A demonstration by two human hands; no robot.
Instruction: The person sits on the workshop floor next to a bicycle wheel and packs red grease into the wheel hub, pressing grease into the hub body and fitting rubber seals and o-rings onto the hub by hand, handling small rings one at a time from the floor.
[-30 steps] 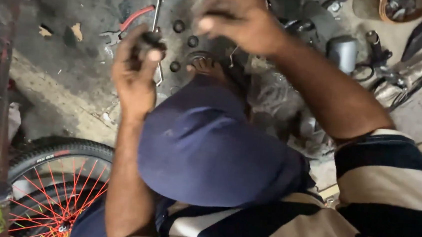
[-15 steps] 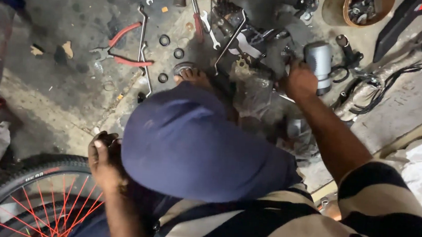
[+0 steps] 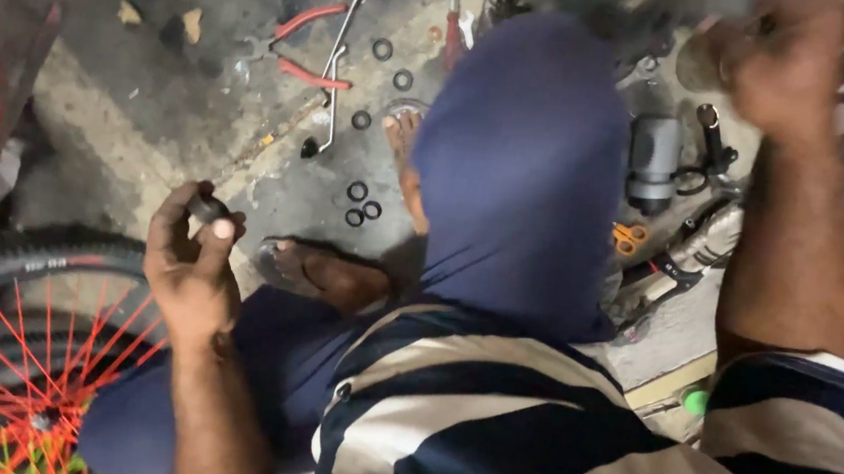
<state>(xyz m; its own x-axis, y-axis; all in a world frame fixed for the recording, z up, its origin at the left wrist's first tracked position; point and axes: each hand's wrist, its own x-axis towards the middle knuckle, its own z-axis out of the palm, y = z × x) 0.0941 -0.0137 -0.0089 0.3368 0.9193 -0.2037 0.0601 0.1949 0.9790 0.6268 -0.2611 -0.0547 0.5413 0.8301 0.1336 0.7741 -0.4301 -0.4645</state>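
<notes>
The left hand pinches a small dark round part between thumb and fingertips, low at the left, above a wheel with a knobbly black tyre and red spokes. The right hand is raised at the top right, blurred; I cannot tell whether it grips anything. On the rough, stained concrete floor lie red-handled pliers, a thin bent metal wrench and several small black rings. A grey cylinder lies right of the blue cap, with orange-handled scissors just below it.
</notes>
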